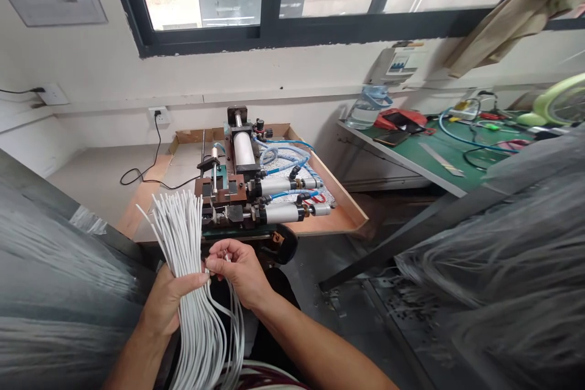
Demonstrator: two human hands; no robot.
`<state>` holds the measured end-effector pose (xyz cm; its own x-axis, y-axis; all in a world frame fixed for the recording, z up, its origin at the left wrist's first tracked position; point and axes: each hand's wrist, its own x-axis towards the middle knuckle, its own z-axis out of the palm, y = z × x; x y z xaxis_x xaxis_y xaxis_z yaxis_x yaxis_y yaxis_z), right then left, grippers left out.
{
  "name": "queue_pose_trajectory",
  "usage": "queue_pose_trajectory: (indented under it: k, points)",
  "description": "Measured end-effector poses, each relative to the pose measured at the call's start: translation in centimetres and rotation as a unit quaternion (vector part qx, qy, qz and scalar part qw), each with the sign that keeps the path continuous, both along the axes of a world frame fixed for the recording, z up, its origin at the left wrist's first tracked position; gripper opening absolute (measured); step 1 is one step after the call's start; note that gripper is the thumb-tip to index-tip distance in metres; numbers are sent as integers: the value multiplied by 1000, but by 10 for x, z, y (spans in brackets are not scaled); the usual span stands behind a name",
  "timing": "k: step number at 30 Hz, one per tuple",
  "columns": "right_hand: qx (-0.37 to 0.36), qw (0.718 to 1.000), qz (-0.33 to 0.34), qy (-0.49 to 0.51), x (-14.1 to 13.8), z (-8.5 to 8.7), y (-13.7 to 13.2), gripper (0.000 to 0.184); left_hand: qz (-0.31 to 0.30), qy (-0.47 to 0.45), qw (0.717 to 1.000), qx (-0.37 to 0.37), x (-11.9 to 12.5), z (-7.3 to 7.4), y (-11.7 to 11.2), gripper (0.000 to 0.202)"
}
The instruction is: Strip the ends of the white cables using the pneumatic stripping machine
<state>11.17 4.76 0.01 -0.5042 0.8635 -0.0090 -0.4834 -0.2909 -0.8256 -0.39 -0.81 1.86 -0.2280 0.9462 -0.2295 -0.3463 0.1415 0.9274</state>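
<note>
My left hand [171, 300] is wrapped round a thick bundle of white cables [183, 237] whose cut ends fan upward toward a small pneumatic machine [249, 186]. Close to the right of the bundle, my right hand [240, 268] has its fingers curled in a pinch on one or two white cables that hang down from it. The machine has silver cylinders, blue air hoses and a white roller. It stands on a shallow wooden tray [347, 204] just beyond my hands.
Large heaps of grey-white cables [503, 256] lie at right and at the left [50, 280]. A green bench [439, 158] at the right carries a water jug [370, 103], phones, tools and a blue hose. A black cord [146, 170] runs to a wall socket.
</note>
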Motion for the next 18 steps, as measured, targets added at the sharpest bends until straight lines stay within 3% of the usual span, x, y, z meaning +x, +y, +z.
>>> queue_pose_trajectory:
  k: [18]
  points:
    - [-51,997,-5,60,-4,-9,-1,19,-17,-22,999,-16,2,-4,-2,17]
